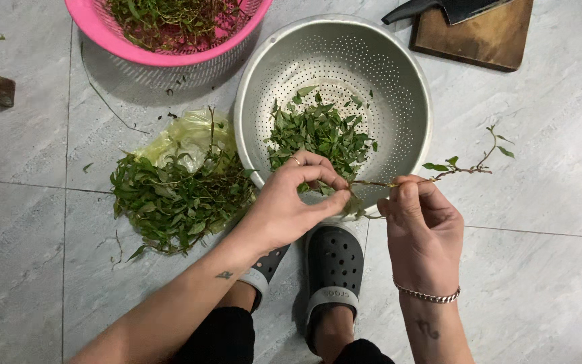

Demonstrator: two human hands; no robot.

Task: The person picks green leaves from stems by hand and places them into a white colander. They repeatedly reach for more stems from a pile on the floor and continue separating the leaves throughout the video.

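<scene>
We see a grey tiled floor (540, 168). On it rest a metal colander (399, 74), pink basket (102, 30), wooden board (493, 40) and leafy stems (176, 195) over a yellowish plastic bag (183, 135).

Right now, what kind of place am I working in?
Probably a home kitchen floor used for food prep. On the grey floor tiles sit a metal colander of picked leaves, a pink plastic basket of stems, and a wooden chopping board with a cleaver.

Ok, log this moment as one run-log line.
left hand: pinching leaves off herb stem | right hand: holding stem | below: metal colander with picked leaves
</scene>
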